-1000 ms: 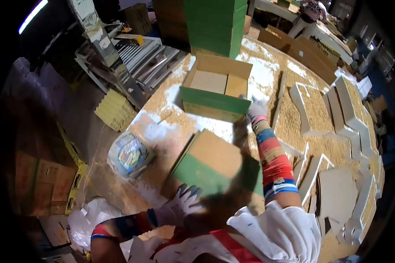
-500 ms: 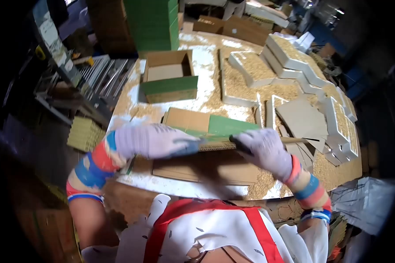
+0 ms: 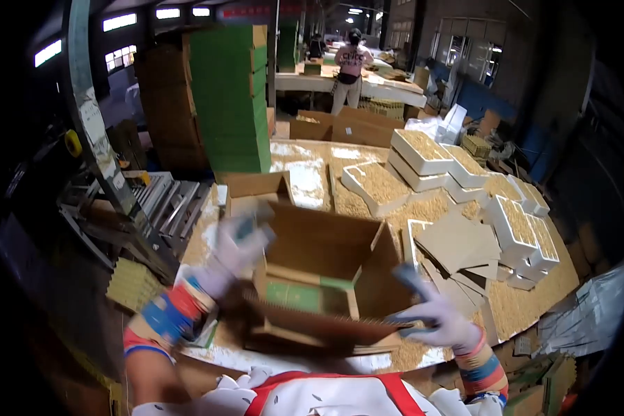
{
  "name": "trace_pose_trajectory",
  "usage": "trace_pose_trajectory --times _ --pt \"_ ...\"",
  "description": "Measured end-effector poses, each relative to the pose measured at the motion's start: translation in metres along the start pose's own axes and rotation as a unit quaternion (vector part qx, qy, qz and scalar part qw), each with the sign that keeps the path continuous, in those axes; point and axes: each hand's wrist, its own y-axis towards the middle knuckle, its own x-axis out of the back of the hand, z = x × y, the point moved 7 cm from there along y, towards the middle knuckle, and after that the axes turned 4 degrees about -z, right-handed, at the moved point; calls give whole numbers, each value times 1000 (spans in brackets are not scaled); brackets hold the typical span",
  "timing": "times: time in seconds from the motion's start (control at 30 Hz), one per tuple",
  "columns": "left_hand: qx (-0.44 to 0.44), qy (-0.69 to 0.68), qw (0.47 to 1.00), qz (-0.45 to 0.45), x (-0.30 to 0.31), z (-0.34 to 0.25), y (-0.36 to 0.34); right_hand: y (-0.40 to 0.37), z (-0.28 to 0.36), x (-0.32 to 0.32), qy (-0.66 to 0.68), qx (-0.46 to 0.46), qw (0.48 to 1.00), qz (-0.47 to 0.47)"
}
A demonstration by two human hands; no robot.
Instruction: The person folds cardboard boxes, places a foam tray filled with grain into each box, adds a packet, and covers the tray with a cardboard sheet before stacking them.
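Note:
A brown cardboard box (image 3: 319, 239) stands opened out in front of me, its top open and green and brown flaps showing at its bottom. My left hand (image 3: 239, 246), in a pale glove with bluish fingertips, is at the box's left side, blurred, with its fingers apart. At the right side my right hand (image 3: 440, 315) has its fingers spread around the near right corner and side of the box. Flat cardboard (image 3: 274, 341) lies partly hidden beneath the near edge.
Behind the box sits another open carton (image 3: 256, 184). White trays of yellowish granules (image 3: 419, 149) and grey card sheets (image 3: 457, 239) cover the right side. A tall green stack (image 3: 229, 104) stands back left, a roller conveyor (image 3: 166, 208) left. A person (image 3: 350, 69) stands at a far table.
The folded cardboard between my hands has become an opened box. Both hands have moved apart and their fingers have spread. My view has tilted up, showing more of the room.

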Motion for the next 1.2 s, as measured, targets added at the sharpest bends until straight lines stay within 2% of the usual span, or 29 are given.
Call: trace_pose_trajectory --times 0.03,0.07,0.1,0.13,0.17,0.2,0.23,0.27,0.3,0.33,0.37,0.4,0.47,0.53,0.6,0.63,0.67,0.7,0.73,0.77,0.8,0.87,0.9,0.93,1.07,1.1,1.13,1.17,1.2 --pt "-187 180 958 125 -33 5 -29 13 1 -36 39 24 998 50" --pt "-115 160 931 307 -70 0 -61 13 -5 -74 59 41 988 137" --pt "-137 338 788 495 -101 29 -94 17 -12 -96 147 -24 973 177" --pt "-165 330 771 520 -98 58 -99 21 -22 -112 228 -85 946 214" --pt "64 129 898 417 -65 92 -71 20 -58 -118 405 -225 874 146" --pt "283 -87 918 262 -32 121 -53 15 -90 -116 461 -331 820 78" --pt "224 -197 949 105 -22 74 -44 14 -95 -112 433 -375 817 62" --pt "174 -146 972 54 -18 60 -49 11 -101 -108 403 -418 813 44" --pt "127 -86 988 -1 -13 45 -55 23 -90 -104 238 -272 930 60" --pt "98 130 985 53 -25 77 -75 29 -73 -106 59 -112 989 75" --pt "80 118 989 41 -34 107 -78 51 -45 -90 -272 146 949 65" --pt "69 210 975 34 -30 100 -75 78 -54 -70 -342 110 931 66" --pt "45 379 924 23 -27 74 -71 68 -81 -75 -153 -28 983 98" --pt "-61 414 908 -13 -19 52 -75 62 -108 -80 39 -157 980 114" --pt "-6 381 924 -42 -9 69 -73 37 -50 -96 -158 62 980 109" --pt "238 226 945 -12 -5 104 -77 33 -66 -79 4 38 997 60" --pt "334 241 907 89 -9 115 -76 7 -102 -73 -101 -27 993 -48" --pt "422 251 850 191 -6 123 -73 -14 -132 -85 -34 -188 977 -98" --pt "501 258 772 293 -5 129 -78 -41 -153 -96 33 -347 926 -147" --pt "451 291 797 277 -8 104 -71 -46 -156 -131 281 -430 856 55" --pt "400 327 817 259 -11 79 -65 -40 -144 -135 228 -320 917 69" --pt "256 404 856 199 3 60 -40 -39 -141 -122 579 -422 692 -87" --pt "-32 463 880 101 9 61 -56 -35 -142 -115 507 -412 756 -50" --pt "-52 256 960 100 -5 59 -62 -31 -143 -107 423 -397 814 -13" --pt "-72 346 914 201 -14 201 -174 -67 -170 -137 80 -241 967 22" --pt "87 233 964 98 -12 193 -155 -76 -176 -140 92 -248 962 62" --pt "151 18 987 43 -22 158 -125 -77 -183 -136 100 -253 957 105" --pt "211 -199 957 -16 -31 118 -93 -46 -173 -109 33 -129 982 135" --pt "264 -403 873 -77 -39 105 -79 -38 -196 -97 113 -185 952 214"
